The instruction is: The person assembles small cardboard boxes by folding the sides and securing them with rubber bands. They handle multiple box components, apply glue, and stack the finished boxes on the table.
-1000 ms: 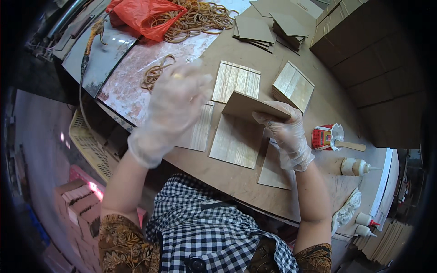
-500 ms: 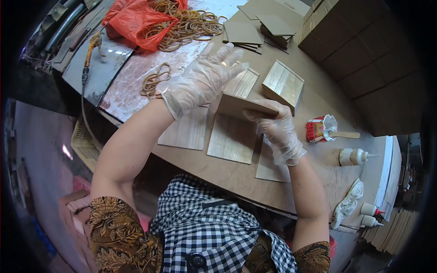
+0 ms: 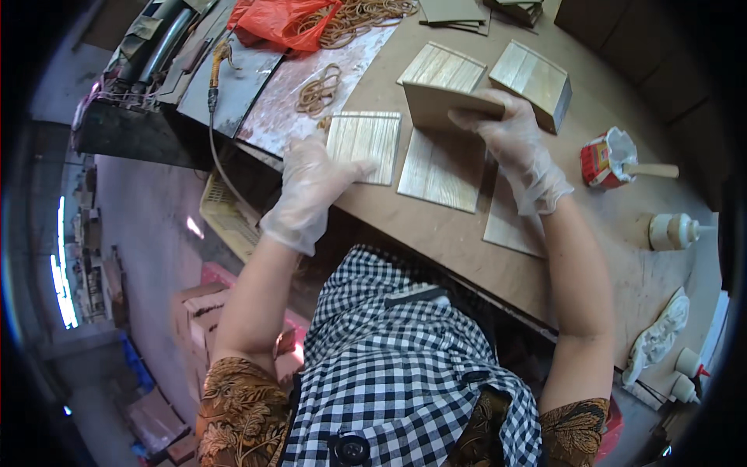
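My right hand (image 3: 517, 144), in a clear glove, pinches a thin brown board (image 3: 440, 105) by its right end. That board stands tilted at the far end of a light wooden panel (image 3: 442, 167) lying on the table. To the left lies another wooden panel (image 3: 366, 140) with a grooved far edge. My gloved left hand (image 3: 307, 187) is beside it, fingers spread, its thumb over the near left corner; whether it presses there I cannot tell. A further panel (image 3: 513, 218) lies partly under my right wrist.
Beyond are a flat wooden piece (image 3: 447, 66) and a wooden box-like piece (image 3: 533, 78). A red tub (image 3: 607, 159) with a stick and a glue bottle (image 3: 673, 232) stand at right. Rubber bands (image 3: 319, 89) and a red plastic bag (image 3: 284, 23) lie at far left.
My left hand has come down from above the far panels to the left wooden panel. My right hand keeps the brown board in place. The whole view has shifted.
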Available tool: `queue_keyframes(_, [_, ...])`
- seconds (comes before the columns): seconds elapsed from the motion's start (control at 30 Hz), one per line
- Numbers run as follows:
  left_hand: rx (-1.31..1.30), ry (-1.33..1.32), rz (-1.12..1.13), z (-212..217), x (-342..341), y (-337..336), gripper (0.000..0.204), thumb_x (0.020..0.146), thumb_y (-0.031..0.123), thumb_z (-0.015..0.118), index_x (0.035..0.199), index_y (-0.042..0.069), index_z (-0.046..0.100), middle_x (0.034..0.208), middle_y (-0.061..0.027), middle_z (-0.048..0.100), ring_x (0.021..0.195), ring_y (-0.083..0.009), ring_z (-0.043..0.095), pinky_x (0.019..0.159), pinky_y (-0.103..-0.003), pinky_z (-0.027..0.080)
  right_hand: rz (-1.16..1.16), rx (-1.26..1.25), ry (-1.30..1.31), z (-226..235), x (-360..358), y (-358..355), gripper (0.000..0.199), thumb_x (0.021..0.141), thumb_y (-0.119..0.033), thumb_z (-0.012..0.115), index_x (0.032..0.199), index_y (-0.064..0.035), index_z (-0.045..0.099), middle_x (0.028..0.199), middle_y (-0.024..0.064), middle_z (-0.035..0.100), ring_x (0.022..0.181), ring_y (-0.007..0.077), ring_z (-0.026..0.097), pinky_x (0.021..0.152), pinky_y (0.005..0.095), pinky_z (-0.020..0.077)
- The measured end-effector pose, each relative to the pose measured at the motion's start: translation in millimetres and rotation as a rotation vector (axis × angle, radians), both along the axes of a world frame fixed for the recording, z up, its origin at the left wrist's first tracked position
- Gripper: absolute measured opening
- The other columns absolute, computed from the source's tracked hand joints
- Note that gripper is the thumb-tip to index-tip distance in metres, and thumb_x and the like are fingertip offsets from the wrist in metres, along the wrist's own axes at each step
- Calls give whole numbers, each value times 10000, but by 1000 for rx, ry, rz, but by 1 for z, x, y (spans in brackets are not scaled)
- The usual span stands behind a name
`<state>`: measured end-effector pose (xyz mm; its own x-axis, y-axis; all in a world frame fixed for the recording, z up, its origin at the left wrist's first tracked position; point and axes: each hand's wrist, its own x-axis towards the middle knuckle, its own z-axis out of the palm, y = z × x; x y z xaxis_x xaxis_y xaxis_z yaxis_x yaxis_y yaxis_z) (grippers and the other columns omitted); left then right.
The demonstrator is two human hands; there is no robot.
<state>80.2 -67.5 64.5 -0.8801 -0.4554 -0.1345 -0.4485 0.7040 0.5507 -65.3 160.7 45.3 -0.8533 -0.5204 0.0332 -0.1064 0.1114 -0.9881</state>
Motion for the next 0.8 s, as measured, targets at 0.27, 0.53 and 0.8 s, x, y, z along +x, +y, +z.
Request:
queue_keyframes(0.27, [-170,-102,108,-2,-8,5,684,616,389,902,1165,49,676,1117,-192,693,1090,-319,625,946,-409,483,18,-103,42,-8,-6,1,225,838,-100,773,1059,-66,751,958,37,724,863,116,631,815,272,499])
queue_keyframes(0.53, [-387,-196,-514,15,-23,-37,1365,425,436,956,1534,43,263,1623,-208,122,1485,-444,86,1225,-416,151,13,-41,40,-8,-7,-3,251,820,-129,783,1064,-75,756,942,62,742,848,128,639,818,291,503])
queue_keyframes(0.8, [-365,-244,-682,16,-36,-52,1318,388,322,979,1485,16,316,1554,-229,265,1471,-380,195,1212,-421,196,-5,6,24,-3,-4,0,260,821,-152,790,1072,-94,755,903,28,725,792,106,604,742,278,489])
